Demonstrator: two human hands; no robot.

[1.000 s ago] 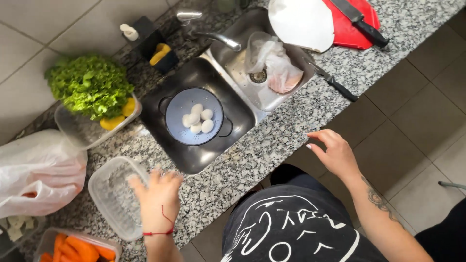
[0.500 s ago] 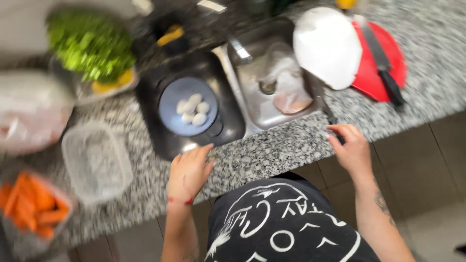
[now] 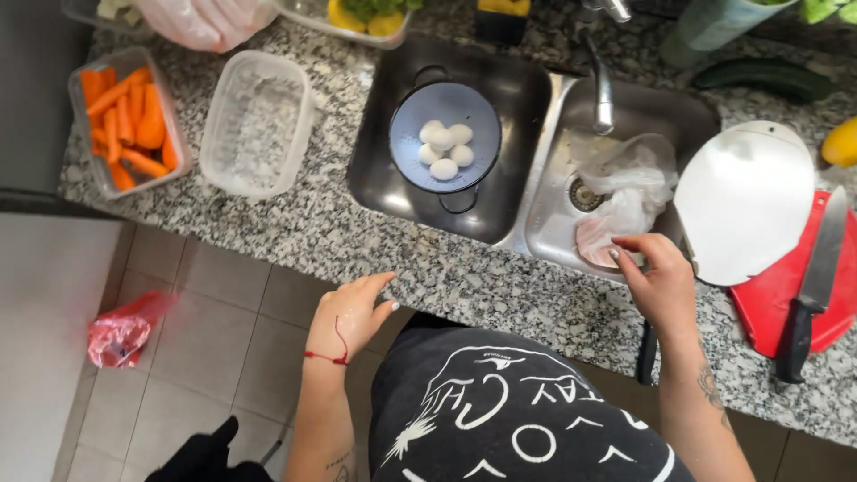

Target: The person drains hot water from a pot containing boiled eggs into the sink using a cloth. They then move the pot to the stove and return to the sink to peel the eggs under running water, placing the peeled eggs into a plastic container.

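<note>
Granite worktop [image 3: 357,232]: crumpled plastic bag [image 3: 629,192] is reached for in the sink [image 3: 553,223] by right hand [image 3: 661,277], fingers loosely curled, nothing gripped; left hand [image 3: 353,312] hangs open, empty, below the sink's front edge.

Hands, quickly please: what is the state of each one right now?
Left hand: open, holding nothing, at the counter edge.
Right hand: fingers curled at the sink rim, reaching the plastic bag; whether it grips cannot be told.

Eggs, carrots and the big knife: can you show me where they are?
eggs [image 3: 445,146], head view, middle of the white pile in the pot.
carrots [image 3: 125,125], head view, orange sticks in the tub.
knife [image 3: 826,245], head view, on its blade.
</note>
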